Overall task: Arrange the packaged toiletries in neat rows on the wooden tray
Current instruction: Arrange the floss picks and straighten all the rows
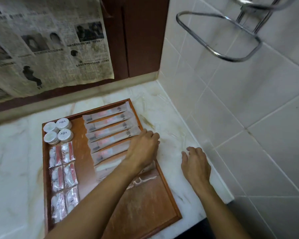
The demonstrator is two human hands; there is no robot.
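Observation:
A wooden tray lies on the marble counter. Several long toothbrush packets lie in a slanted row across its far right part. Round white containers sit grouped in its far left corner. Below them, small clear sachets with red strips run in two columns along the left wall. My left hand reaches across the tray, fingers resting on the right ends of the long packets at the tray's right rim. My right hand hovers over the counter right of the tray, fingers relaxed, holding nothing. My left arm hides the lowest packets.
The marble counter ends at a tiled wall on the right and dark wooden cabinet doors behind. A newspaper sheet hangs over the cabinet. A chrome rack projects from the wall above.

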